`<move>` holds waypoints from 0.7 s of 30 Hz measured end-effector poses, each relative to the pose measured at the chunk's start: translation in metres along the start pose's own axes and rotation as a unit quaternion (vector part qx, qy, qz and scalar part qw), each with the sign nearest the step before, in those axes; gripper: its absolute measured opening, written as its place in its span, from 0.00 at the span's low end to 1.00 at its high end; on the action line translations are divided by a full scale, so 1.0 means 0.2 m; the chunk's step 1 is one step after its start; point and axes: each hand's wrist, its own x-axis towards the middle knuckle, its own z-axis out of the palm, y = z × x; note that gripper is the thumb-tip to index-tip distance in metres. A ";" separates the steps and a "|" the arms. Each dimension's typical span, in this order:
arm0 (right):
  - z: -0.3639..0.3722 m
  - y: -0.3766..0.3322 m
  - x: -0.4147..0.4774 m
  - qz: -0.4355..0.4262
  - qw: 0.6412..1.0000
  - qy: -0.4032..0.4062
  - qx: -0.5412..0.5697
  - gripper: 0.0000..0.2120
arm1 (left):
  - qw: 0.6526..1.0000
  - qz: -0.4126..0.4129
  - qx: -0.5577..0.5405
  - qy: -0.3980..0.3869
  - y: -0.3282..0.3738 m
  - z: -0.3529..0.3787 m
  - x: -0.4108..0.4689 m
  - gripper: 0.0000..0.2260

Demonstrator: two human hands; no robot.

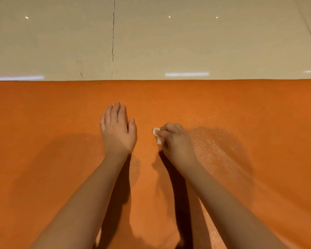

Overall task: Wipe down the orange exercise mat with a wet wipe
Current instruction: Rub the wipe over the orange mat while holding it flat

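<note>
On mat (43, 114), right hand (174, 141) apparently grips wipe (157, 135).

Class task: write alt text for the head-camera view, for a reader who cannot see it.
A person's right hand grips a white wet wipe against an orange exercise mat, while the left hand rests flat alongside. Glossy pale floor tiles lie beyond the mat.

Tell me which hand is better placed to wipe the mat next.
The right hand: its fingers grip the wipe on the mat. The left hand lies flat, holding nothing.
</note>
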 end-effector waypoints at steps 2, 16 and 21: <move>-0.04 0.04 0.01 0.021 1.000 -0.001 0.001 0.08 | 0.999 0.009 -0.015 -0.031 -0.02 -0.04 -0.05 0.26; -0.06 0.06 -0.24 0.102 0.987 0.091 -0.079 0.16 | 0.995 0.068 0.041 -0.056 -0.06 -0.08 -0.41 0.25; 0.00 -0.08 -0.38 0.138 0.984 0.098 -0.050 0.11 | 0.996 0.074 0.034 -0.036 -0.06 -0.07 -0.41 0.25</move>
